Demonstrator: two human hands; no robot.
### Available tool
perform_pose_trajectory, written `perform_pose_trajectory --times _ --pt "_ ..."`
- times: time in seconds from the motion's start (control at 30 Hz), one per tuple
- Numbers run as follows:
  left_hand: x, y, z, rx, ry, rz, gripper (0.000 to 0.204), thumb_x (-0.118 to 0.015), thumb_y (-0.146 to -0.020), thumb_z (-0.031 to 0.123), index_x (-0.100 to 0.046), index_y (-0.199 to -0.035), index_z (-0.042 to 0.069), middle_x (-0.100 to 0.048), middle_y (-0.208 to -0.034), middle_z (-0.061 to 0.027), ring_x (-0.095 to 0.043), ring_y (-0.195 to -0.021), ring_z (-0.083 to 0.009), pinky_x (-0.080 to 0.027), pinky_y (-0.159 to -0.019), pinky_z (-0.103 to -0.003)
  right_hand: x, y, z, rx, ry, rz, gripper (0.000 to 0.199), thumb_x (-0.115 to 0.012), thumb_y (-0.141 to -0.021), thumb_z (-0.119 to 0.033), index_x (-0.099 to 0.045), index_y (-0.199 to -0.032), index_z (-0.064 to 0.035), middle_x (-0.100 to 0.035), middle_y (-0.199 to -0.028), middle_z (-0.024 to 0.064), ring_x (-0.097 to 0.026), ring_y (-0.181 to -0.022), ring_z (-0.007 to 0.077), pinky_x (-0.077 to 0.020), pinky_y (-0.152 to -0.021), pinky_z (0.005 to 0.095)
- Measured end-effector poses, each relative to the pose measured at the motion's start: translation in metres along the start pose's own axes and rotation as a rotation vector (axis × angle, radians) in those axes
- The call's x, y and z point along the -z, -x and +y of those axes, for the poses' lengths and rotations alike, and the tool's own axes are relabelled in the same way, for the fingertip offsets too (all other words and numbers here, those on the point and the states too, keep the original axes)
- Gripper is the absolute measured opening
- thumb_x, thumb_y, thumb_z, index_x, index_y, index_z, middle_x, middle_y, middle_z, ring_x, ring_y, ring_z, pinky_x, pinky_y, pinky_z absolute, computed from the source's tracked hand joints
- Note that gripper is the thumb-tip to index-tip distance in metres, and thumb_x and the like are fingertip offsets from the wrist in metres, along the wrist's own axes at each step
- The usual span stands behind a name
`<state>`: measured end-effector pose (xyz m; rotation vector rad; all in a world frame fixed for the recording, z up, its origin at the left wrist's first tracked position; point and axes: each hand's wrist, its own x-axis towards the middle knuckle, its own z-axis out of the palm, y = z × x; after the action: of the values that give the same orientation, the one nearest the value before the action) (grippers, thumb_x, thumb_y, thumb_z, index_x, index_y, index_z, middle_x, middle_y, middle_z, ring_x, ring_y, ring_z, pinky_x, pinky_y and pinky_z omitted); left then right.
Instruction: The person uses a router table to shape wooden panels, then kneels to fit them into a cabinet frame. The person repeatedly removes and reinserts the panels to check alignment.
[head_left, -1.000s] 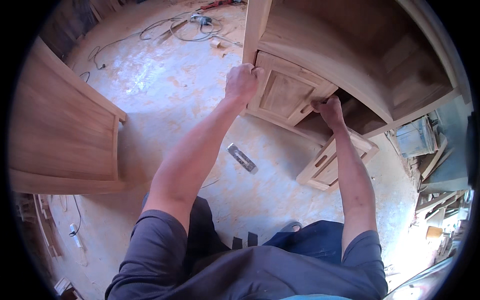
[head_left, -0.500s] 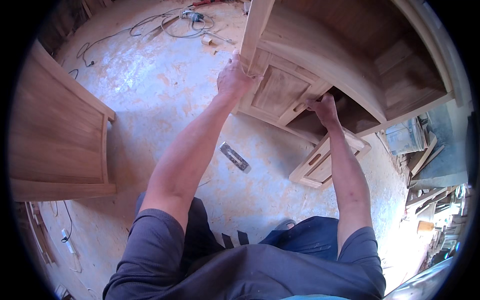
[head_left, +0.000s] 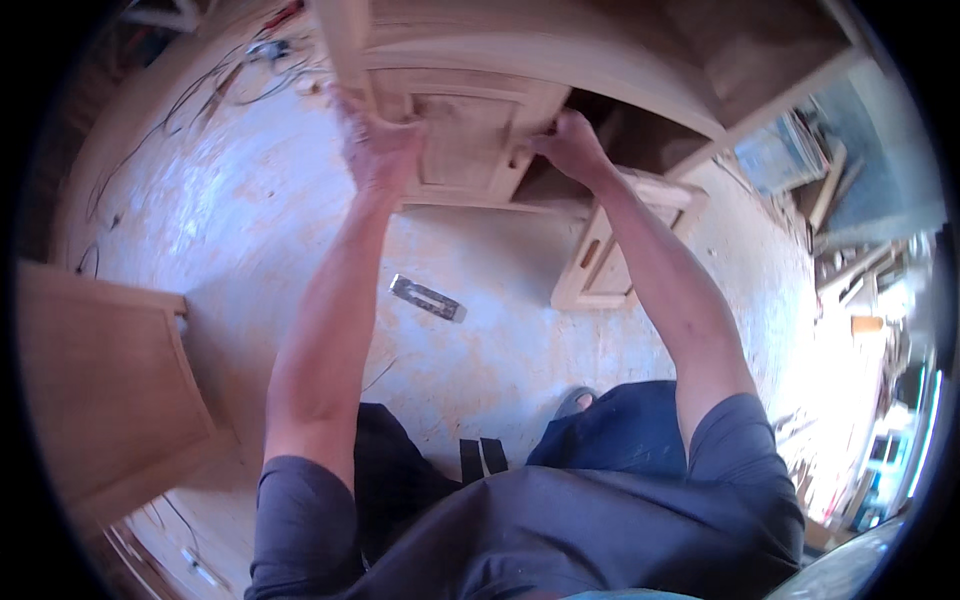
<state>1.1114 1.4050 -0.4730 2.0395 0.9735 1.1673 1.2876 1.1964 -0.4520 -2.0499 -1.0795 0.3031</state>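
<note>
A pale wooden cabinet (head_left: 520,48) stands in front of me with a panelled door (head_left: 465,140) in its lower left opening. My left hand (head_left: 380,150) is at the cabinet's left post, its thumb reaching toward the door and its other fingers round the outer side, blurred. At the door's right edge, my right hand (head_left: 572,150) grips beside the slot-shaped pull, with its fingertips partly hidden. The opening to the right of this door is dark. Below it, a second door panel (head_left: 580,280) with a similar slot leans on the floor, partly behind my right forearm.
A dark flat slotted metal piece (head_left: 428,298) lies on the dusty floor. Another wooden cabinet (head_left: 100,370) stands at the left. A corded power tool (head_left: 268,48) lies at the far left, its cable trailing. Wood offcuts (head_left: 830,185) are at the right.
The view has shifted, so the cabinet and both hands appear farther left and higher. Both hands keep their places at the post and the door edge.
</note>
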Motion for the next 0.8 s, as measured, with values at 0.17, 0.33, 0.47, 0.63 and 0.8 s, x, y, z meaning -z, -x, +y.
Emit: perform_pose_trajectory --times 0.17,0.33,0.47,0.63,0.8 --pt "-0.001 0.000 -0.013 -0.016 -0.162 -0.028 0.134 -0.089 -0.064 0.040 -0.008 -0.154 -0.019 -0.024 -0.161 -0.0340 -0.031 -0.149 -0.0391 -0.027 -0.123 -0.036 0.032 0.036 -0.010 -0.095 -0.287 0.037 0.036 -0.073 -0.086 -0.008 -0.069 -0.120 0.0036 -0.075 -0.109 0.0145 -0.072 -0.098 0.0222 -0.0571 -0.086 0.0327" --pt "0.007 0.002 0.007 0.091 -0.183 -0.077 0.133 -0.087 -0.065 0.040 -0.006 -0.155 -0.015 -0.033 -0.154 -0.0345 -0.044 -0.140 -0.0422 -0.037 -0.117 -0.042 0.065 0.152 0.020 -0.557 -0.749 0.209 0.028 -0.065 -0.095 -0.005 -0.062 -0.118 0.0114 -0.070 -0.103 0.0202 -0.072 -0.091 0.0284 -0.0617 -0.079 0.0372" --pt "0.005 0.007 0.015 0.097 -0.180 -0.081 0.132 -0.088 -0.065 0.036 -0.004 -0.154 -0.015 -0.040 -0.148 -0.0352 -0.051 -0.133 -0.0432 -0.043 -0.111 -0.044 0.046 0.209 0.107 -0.884 -1.155 0.567 0.026 -0.063 -0.098 -0.007 -0.061 -0.117 0.0111 -0.069 -0.104 0.0212 -0.072 -0.095 0.0327 -0.0611 -0.083 0.0413" --pt "0.007 0.002 0.011 0.104 -0.169 -0.058 0.135 -0.090 -0.065 0.035 -0.002 -0.154 -0.014 -0.041 -0.147 -0.0358 -0.052 -0.132 -0.0432 -0.044 -0.109 -0.045 0.047 0.174 0.070 -0.610 -0.384 0.389 0.034 -0.062 -0.093 -0.003 -0.060 -0.126 0.0003 -0.067 -0.121 0.0178 -0.069 -0.106 0.0306 -0.0582 -0.091 0.0411" --pt "-0.004 0.000 -0.004 0.038 -0.222 -0.019 0.135 -0.092 -0.064 0.037 -0.006 -0.153 -0.016 -0.039 -0.150 -0.0340 -0.047 -0.137 -0.0416 -0.039 -0.115 -0.041 0.083 0.133 0.071 0.096 0.589 0.339 0.049 -0.068 -0.084 -0.006 -0.060 -0.132 -0.0099 -0.065 -0.129 0.0120 -0.058 -0.124 0.0332 -0.0487 -0.105 0.0432"
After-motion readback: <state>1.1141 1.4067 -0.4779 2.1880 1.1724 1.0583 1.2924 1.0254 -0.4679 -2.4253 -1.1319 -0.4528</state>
